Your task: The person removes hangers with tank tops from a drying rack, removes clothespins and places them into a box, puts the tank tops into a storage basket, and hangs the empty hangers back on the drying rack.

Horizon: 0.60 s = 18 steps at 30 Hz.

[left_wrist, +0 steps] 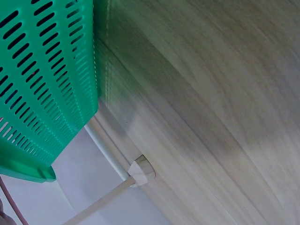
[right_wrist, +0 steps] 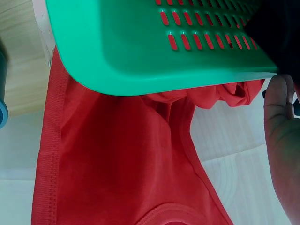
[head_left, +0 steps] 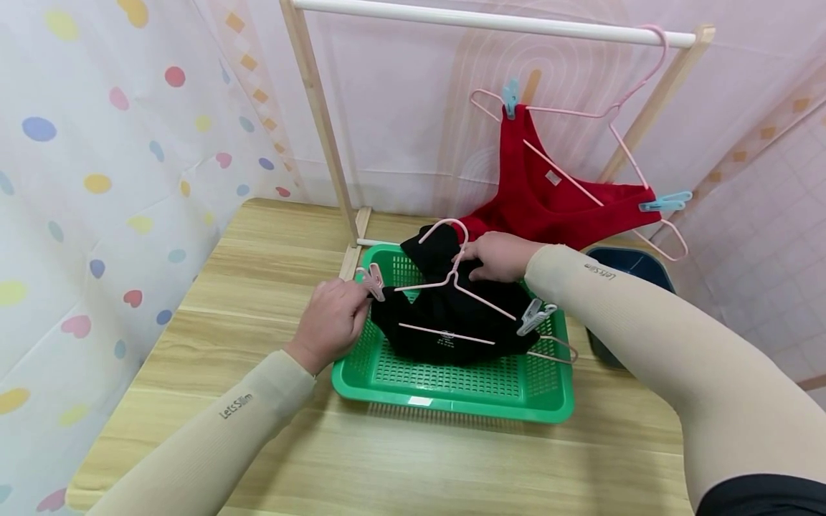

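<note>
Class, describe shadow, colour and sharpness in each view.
Head view: fairly even light, with a soft shadow in front of the green perforated plastic basket; left wrist view: a green cast beside it on the pale wood-grain tabletop, grain smeared; right wrist view: the black fabric garment too dark to show detail.

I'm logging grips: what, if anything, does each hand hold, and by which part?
The left hand grips the lower pink hanger at its left end, by the pink clothespin. The right hand touches the black top near the hook; any grip is hidden.
</note>
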Motion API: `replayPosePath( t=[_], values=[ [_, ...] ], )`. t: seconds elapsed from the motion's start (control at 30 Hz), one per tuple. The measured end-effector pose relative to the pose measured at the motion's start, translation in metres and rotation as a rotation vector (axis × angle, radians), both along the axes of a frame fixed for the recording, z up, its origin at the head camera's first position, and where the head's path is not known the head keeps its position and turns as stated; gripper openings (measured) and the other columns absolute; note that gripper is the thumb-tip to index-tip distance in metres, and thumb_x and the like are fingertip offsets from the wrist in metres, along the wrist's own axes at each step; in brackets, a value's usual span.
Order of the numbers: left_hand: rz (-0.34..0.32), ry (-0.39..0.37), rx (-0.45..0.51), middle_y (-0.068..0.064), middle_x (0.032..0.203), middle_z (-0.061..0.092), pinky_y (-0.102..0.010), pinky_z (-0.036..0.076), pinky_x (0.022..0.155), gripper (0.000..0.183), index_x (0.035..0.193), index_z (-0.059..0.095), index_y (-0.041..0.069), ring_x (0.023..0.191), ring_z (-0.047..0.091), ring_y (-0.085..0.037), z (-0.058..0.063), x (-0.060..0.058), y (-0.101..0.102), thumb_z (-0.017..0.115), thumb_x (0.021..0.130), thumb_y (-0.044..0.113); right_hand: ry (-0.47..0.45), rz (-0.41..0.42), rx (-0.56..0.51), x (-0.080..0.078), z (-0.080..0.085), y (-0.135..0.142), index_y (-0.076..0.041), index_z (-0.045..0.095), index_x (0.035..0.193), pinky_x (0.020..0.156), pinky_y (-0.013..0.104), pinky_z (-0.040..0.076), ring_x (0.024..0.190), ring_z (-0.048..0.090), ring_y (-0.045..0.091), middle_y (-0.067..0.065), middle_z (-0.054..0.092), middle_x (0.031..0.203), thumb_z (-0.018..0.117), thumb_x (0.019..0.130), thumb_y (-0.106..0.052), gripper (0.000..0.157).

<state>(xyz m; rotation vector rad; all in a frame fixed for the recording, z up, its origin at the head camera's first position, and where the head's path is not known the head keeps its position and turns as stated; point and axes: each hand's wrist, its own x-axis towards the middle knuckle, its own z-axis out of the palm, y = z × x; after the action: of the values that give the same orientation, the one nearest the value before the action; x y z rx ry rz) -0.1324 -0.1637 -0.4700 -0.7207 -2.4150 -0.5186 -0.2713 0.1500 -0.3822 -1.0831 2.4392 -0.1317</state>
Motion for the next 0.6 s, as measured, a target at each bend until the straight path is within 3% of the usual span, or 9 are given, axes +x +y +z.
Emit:
replayPosePath(
  t=[0.33,0.6],
  values=[
    [-0.003,-0.009,-0.002,-0.006,0.079,0.067,-0.038,0.037,0.063,0.007,0.094,0.065,0.007,0.067,0.053,-0.027,0.001,0.0,0.0,0.061,0.098,0.011,0.048,-0.02,-0.015,-0.001,0.003,0.002,-0.021,0.073,0.129,0.104,0.044,0.052,0.106,0.069,0.024,0.004,0.076,0.123,0.072,0.1,-0.02,0.029],
    [0.001,-0.008,-0.009,-0.006,0.08,0.068,-0.039,0.037,0.063,0.008,0.097,0.066,0.009,0.068,0.055,-0.028,0.001,0.0,0.0,0.058,0.098,0.011,0.052,-0.058,-0.059,0.003,0.015,0.009,-0.016,0.068,0.141,0.109,0.048,0.05,0.117,0.069,0.029,0.01,0.07,0.14,0.072,0.1,-0.021,0.041]
  ],
)
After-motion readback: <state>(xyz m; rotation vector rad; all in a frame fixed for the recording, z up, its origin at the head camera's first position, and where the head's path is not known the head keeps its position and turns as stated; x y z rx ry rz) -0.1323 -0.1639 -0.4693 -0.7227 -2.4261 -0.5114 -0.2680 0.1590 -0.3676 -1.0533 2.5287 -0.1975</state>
